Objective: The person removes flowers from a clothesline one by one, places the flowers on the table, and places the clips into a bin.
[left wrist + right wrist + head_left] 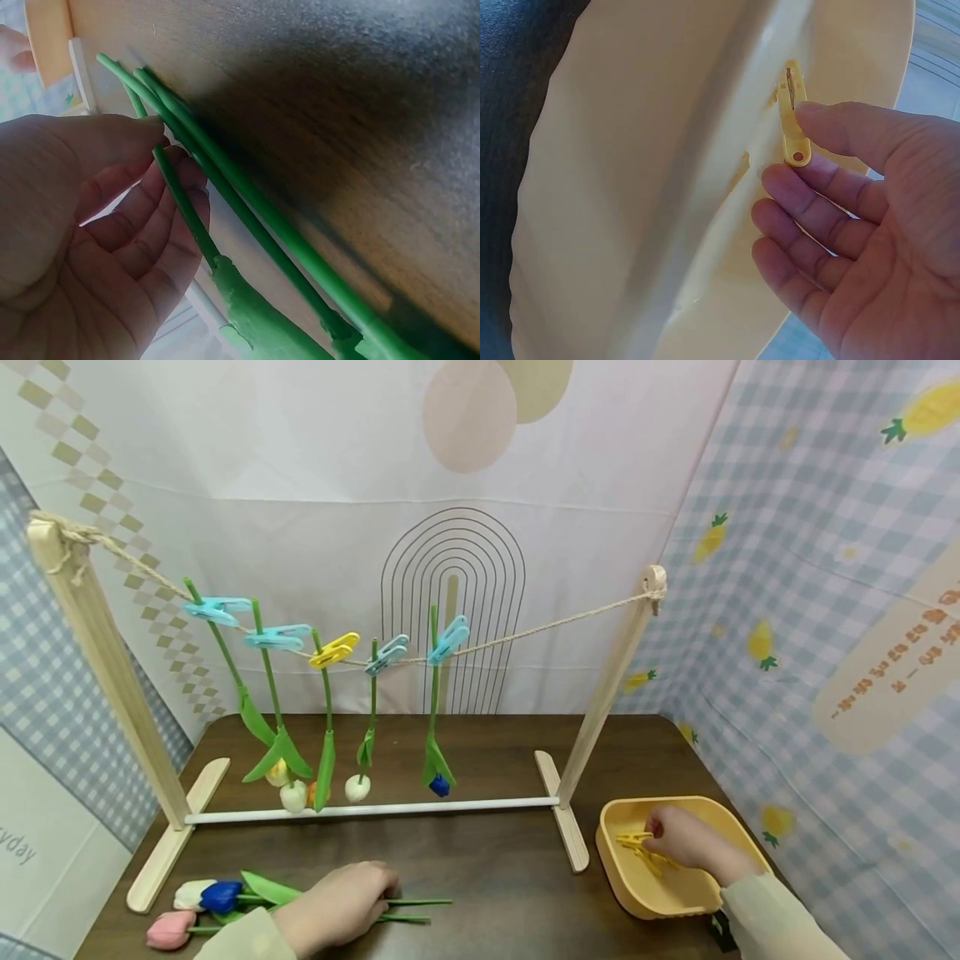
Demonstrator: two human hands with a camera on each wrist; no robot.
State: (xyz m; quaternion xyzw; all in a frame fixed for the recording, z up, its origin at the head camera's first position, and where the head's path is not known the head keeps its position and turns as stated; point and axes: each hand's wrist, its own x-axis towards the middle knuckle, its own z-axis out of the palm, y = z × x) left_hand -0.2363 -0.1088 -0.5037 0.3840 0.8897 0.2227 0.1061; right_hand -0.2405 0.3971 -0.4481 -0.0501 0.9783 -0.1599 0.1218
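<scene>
My left hand (347, 906) pinches a green tulip stem (184, 202) between thumb and fingers, low over the table. Two more stems (247, 214) run alongside it in the left wrist view. To the left of this hand lie the tulip heads: a white tulip (192, 895), a blue tulip (221, 897) and a pink tulip (171, 930). My right hand (686, 837) reaches into a yellow basin (678, 902). Its thumb and forefinger pinch a yellow clothespin (793, 124), while the other fingers are loosely bent. More yellow clothespins (651, 860) lie below it in the basin.
A wooden rack (131, 693) with a sagging rope (555, 627) stands behind the hands. Several tulips hang head down from blue and yellow clothespins (335, 650). A white bar (465, 807) joins the rack's feet. Patterned cloth (787, 610) walls the table's back and sides.
</scene>
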